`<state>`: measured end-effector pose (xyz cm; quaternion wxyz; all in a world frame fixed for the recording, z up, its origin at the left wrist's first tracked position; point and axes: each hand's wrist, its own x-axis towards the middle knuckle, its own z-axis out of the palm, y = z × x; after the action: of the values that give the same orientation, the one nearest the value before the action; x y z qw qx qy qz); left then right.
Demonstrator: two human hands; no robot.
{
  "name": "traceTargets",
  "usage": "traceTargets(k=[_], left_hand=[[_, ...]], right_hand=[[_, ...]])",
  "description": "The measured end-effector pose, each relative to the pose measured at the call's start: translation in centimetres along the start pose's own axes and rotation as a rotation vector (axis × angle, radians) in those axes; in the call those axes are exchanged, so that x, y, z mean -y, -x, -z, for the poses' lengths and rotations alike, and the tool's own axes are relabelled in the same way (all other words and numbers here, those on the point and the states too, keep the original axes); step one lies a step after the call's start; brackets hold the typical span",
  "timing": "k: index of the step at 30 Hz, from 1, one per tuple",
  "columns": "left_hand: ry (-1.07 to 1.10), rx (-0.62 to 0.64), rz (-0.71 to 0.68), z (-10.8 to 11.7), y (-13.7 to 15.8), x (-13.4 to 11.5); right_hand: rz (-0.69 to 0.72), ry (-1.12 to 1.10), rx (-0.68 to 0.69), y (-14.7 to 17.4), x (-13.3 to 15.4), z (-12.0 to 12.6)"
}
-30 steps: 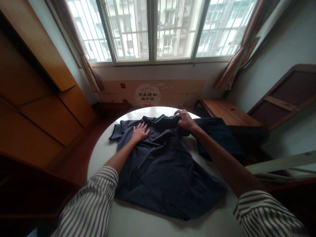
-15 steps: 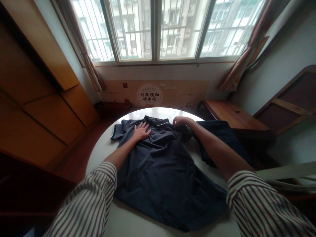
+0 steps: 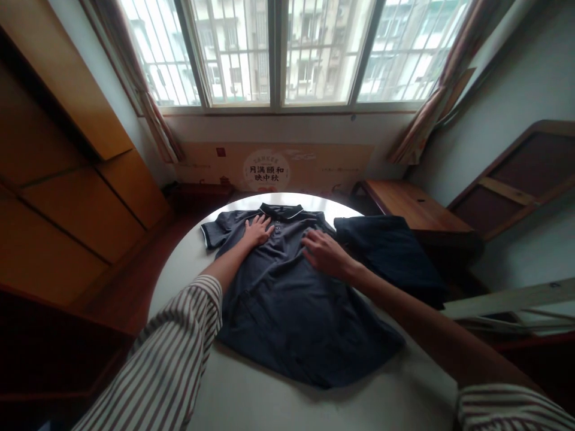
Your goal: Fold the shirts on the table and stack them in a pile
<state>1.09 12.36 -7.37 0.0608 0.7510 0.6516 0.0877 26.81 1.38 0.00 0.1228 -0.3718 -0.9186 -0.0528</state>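
Note:
A dark navy polo shirt (image 3: 287, 299) lies spread front side up on a round white table (image 3: 179, 287), its collar (image 3: 281, 211) toward the window. My left hand (image 3: 259, 231) rests flat on its chest beside the button placket, fingers spread. Across the placket, my right hand (image 3: 324, 252) touches the other side of the chest with its fingers bent and slightly apart; no cloth shows pinched between them. The shirt's left-hand sleeve (image 3: 215, 232) lies stretched out, while the other sleeve is partly hidden behind my right hand.
Folded dark blue cloth (image 3: 386, 248) lies on the table's right side, near my right forearm. A wooden desk (image 3: 413, 206) stands beyond it at the right. Wooden cabinets (image 3: 85, 209) line the left, and a barred window is ahead.
My right hand has left the shirt's right shoulder and come nearer, onto the chest. The shoulder and front lie flatter, and the hem has shifted slightly away from me. My left hand stays put.

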Motion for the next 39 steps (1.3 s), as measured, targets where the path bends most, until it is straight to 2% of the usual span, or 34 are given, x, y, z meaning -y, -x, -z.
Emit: traceTargets(k=[2,4,6,8,10,12,14,16,18,21,24,28,31,34,37,39], left_hand=[[0.014,-0.127,-0.042,0.4,0.7,-0.6],[0.024,-0.238,-0.113,1.0,2.0,-1.5],[0.07,-0.263,-0.19,1.8,4.3,-2.4],[0.171,-0.212,-0.288,2.9,8.0,-3.1],[0.271,-0.117,-0.422,4.0,12.9,-3.3],[0.273,-0.007,-0.522,4.7,18.4,-2.7],[0.218,0.056,-0.554,5.0,23.4,-1.8],[0.183,0.046,-0.531,4.8,27.1,-0.7],[0.171,-0.024,-0.441,4.3,29.3,0.3],[0.171,-0.072,-0.303,4.0,30.6,1.2],[0.214,-0.015,-0.295,4.8,31.2,1.7],[0.391,0.013,-0.286,7.1,32.5,3.4],[0.438,0.129,-0.225,9.4,34.3,6.0],[0.423,0.326,-0.101,12.1,36.2,8.2],[0.403,0.428,-0.046,13.8,36.3,7.9],[0.389,0.402,-0.136,13.6,34.0,6.3]], right_hand=[[0.095,-0.04,0.027,4.7,2.5,0.4],[0.081,-0.089,0.068,9.4,4.3,1.0],[0.034,-0.144,0.104,13.7,5.2,1.5],[0.006,-0.186,0.09,17.5,5.3,1.5],[-0.012,-0.194,0.027,20.7,5.0,1.0],[-0.028,-0.165,-0.047,23.2,4.5,0.0],[-0.018,-0.12,-0.116,24.8,4.2,-1.1],[0.044,-0.082,-0.173,25.4,4.0,-1.9],[0.107,-0.057,-0.212,25.1,4.0,-2.2],[0.124,-0.048,-0.225,23.6,4.2,-1.6],[0.092,-0.044,-0.236,22.2,4.4,-0.5],[0.067,-0.087,-0.223,22.0,5.3,1.2],[0.121,-0.223,-0.1,23.2,7.2,2.9],[0.149,-0.376,0.129,24.4,9.2,4.7],[0.069,-0.448,0.221,23.3,9.8,5.6],[0.002,-0.465,0.181,20.3,9.1,5.1]])
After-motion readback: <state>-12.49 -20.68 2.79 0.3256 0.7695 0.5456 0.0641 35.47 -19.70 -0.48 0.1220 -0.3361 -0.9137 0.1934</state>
